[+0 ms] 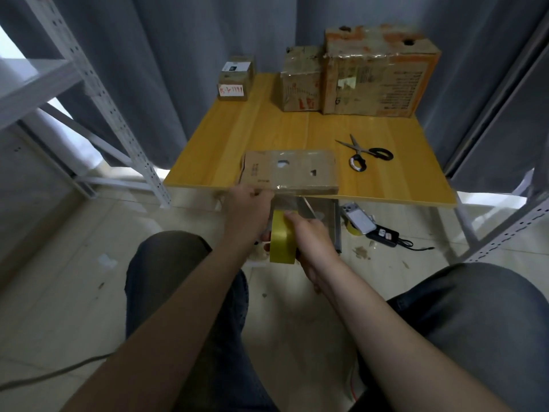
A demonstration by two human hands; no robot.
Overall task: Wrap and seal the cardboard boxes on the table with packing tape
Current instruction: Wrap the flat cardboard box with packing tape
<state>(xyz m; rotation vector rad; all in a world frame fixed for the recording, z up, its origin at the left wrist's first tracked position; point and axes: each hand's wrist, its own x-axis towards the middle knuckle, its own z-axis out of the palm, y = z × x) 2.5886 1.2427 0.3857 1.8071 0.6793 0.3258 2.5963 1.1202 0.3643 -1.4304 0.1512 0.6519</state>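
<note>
A flat cardboard box [289, 171] lies at the near edge of the yellow table [267, 135]. A strip of clear tape [285, 200] runs from the box's near edge down to a yellow tape roll [281, 239] below the table edge. My right hand [312, 236] grips the roll from the right. My left hand [248, 209] rests at the box's near left corner, fingers on the tape end; its lower fingers touch the roll. Three more cardboard boxes stand at the back: a small one [236, 78], a medium one [301, 80] and a large one [377, 72].
Scissors [364, 154] lie on the table right of the flat box. Under the table sit a phone [358, 217], a black charger with cable [386, 234] and another tape roll. Grey curtains and metal shelf frames [98, 93] surround the table. My knees are below.
</note>
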